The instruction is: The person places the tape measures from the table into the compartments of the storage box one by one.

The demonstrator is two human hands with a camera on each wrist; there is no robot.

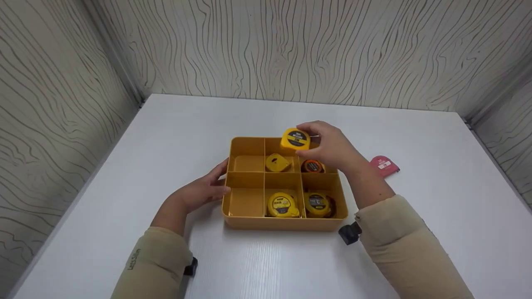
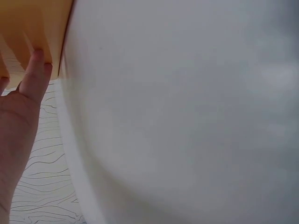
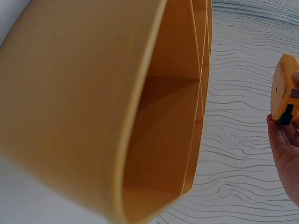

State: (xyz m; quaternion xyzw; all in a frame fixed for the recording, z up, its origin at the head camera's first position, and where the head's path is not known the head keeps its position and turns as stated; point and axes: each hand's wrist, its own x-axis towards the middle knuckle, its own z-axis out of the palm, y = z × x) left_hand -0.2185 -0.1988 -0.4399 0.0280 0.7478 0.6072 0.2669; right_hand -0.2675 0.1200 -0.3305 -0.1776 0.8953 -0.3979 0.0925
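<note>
My right hand (image 1: 332, 145) pinches a yellow tape measure (image 1: 296, 138) with a dark round label, holding it over the back rim of a yellow six-compartment box (image 1: 282, 224). The right wrist view shows the tape measure (image 3: 283, 91) side-on, between thumb and fingers. Against the box's left wall lie the extended fingertips of my left hand (image 1: 199, 193). Inside, a yellow tape measure (image 1: 277, 162) leans in the back middle compartment and an orange-ringed one (image 1: 312, 166) sits back right. Yellow tape measures occupy the front middle (image 1: 282, 205) and front right (image 1: 318, 204) compartments.
A pink tape measure (image 1: 384, 166) lies on the white table (image 1: 257, 265) right of the box, partly behind my right forearm. Wood-grain panels (image 1: 274, 50) stand behind the table and at its sides. Both left compartments of the box show bare floors.
</note>
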